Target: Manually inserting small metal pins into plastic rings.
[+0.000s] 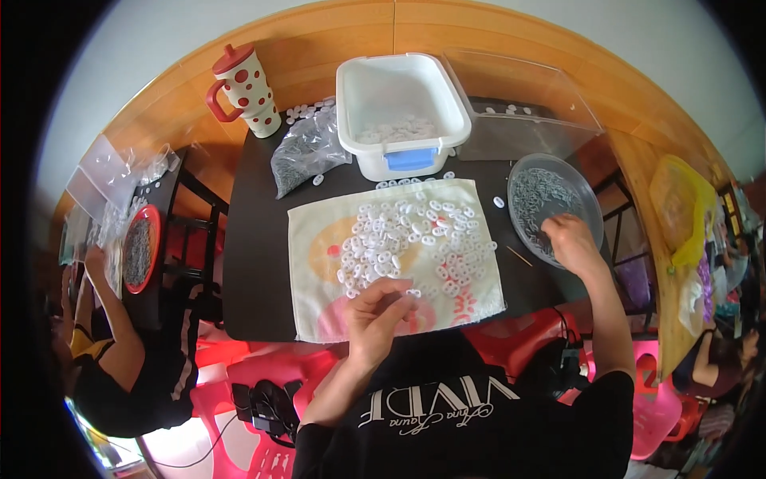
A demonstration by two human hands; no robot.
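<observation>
My left hand [373, 321] is over the near edge of a patterned cloth [315, 279], thumb and forefinger pinched on a small white oval piece with two holes [413, 294]. Beyond it, many similar white pieces [379, 239] lie heaped and scattered across the cloth. Off to the right, my right hand [571, 241] dips into a round clear tray [596, 209] of small grey metal pieces, screw-like in shape [542, 191]. Its fingers are bent together among them, and their tips are hidden, so I cannot make out what they hold.
A white bin [403, 164] with more white pieces stands at the back. Beside it are a bag of grey metal pieces [307, 152], a spotted tumbler [249, 92] and a clear lid [519, 136]. A thin stick [519, 255] lies near the tray. Another person [120, 351] works at the left.
</observation>
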